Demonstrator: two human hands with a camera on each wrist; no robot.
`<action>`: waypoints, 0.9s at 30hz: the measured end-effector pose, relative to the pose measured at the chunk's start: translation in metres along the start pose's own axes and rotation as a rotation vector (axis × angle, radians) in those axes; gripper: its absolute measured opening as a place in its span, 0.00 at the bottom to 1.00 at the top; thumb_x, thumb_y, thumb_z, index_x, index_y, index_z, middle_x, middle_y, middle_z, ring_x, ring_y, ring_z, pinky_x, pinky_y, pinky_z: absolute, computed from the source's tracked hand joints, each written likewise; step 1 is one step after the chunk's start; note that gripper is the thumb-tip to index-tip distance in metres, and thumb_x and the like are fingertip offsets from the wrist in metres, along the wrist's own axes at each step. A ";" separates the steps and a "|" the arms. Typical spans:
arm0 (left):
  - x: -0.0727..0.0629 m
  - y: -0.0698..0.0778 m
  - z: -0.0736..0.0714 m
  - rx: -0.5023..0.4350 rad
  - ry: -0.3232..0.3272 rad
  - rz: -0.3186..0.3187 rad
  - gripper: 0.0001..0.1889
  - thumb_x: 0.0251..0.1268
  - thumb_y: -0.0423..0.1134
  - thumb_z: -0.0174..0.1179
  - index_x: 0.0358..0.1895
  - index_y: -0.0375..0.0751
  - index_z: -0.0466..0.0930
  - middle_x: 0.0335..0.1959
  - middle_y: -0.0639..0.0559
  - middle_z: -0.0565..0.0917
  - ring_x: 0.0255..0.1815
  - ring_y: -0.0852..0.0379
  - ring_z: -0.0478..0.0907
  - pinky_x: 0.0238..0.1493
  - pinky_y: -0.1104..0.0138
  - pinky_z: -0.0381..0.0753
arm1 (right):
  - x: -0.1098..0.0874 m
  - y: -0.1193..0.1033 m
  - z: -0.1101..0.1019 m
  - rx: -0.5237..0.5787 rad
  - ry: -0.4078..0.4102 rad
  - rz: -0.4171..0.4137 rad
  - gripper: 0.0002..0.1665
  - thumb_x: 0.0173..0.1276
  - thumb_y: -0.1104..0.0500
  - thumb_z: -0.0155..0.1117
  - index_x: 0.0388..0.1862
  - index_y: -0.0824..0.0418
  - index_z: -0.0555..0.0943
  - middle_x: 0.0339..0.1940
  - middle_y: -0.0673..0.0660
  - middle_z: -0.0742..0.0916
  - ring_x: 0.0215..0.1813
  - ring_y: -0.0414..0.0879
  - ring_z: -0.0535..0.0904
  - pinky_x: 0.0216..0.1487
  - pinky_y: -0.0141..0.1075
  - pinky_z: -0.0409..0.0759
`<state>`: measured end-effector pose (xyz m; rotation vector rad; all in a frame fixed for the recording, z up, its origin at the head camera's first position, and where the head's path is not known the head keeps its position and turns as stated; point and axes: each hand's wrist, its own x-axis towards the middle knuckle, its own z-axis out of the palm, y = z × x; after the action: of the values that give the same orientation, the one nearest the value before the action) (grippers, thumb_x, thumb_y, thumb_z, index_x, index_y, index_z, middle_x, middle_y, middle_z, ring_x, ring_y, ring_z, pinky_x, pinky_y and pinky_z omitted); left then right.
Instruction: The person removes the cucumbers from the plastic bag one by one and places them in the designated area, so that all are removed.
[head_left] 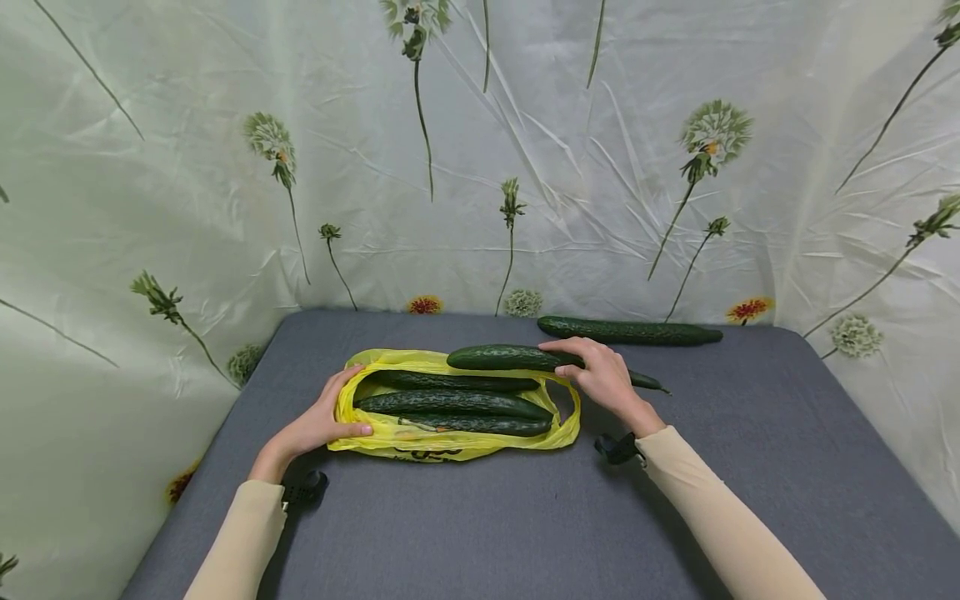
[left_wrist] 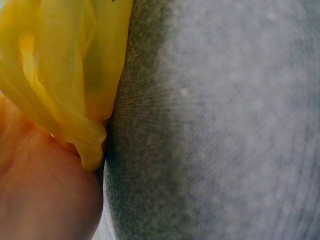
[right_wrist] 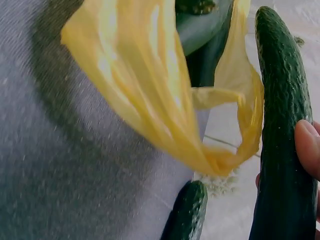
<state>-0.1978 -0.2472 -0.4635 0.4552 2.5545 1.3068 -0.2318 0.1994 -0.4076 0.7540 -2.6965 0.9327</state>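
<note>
A yellow plastic bag lies with its mouth spread, holding a few long dark green cucumbers side by side. My left hand grips the bag's left end, thumb over the front rim and fingers at the back; the left wrist view shows its palm against the crumpled yellow plastic. Between thumb and fingers, my right hand holds another cucumber over the bag's back rim, its thin tip pointing right. The right wrist view has this cucumber beside the bag's looped handle.
One more cucumber lies along the back edge of the grey cloth-covered table. Behind it hangs a pale curtain printed with dandelions, which also runs down both sides.
</note>
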 end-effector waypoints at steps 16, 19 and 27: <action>-0.001 0.000 0.000 -0.002 0.000 0.000 0.52 0.55 0.44 0.69 0.77 0.48 0.41 0.74 0.35 0.38 0.73 0.31 0.34 0.59 0.30 0.45 | -0.011 0.019 -0.013 -0.016 -0.012 0.084 0.23 0.64 0.61 0.66 0.58 0.51 0.81 0.55 0.57 0.82 0.35 0.49 0.78 0.19 0.36 0.56; -0.001 0.000 0.001 -0.008 0.000 -0.002 0.52 0.55 0.45 0.69 0.77 0.47 0.41 0.74 0.35 0.38 0.73 0.31 0.34 0.59 0.30 0.45 | -0.013 0.024 -0.015 -0.028 -0.016 0.109 0.23 0.64 0.61 0.66 0.59 0.51 0.81 0.55 0.57 0.82 0.39 0.51 0.79 0.20 0.37 0.58; 0.000 0.000 0.000 -0.001 0.000 -0.005 0.52 0.56 0.45 0.69 0.77 0.47 0.41 0.74 0.35 0.37 0.73 0.31 0.34 0.59 0.30 0.45 | -0.020 0.039 -0.021 -0.043 -0.002 0.154 0.24 0.64 0.61 0.66 0.60 0.51 0.80 0.58 0.59 0.81 0.43 0.56 0.80 0.18 0.37 0.57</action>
<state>-0.1978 -0.2467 -0.4637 0.4482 2.5539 1.3059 -0.2350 0.2468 -0.4184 0.5449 -2.7988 0.9039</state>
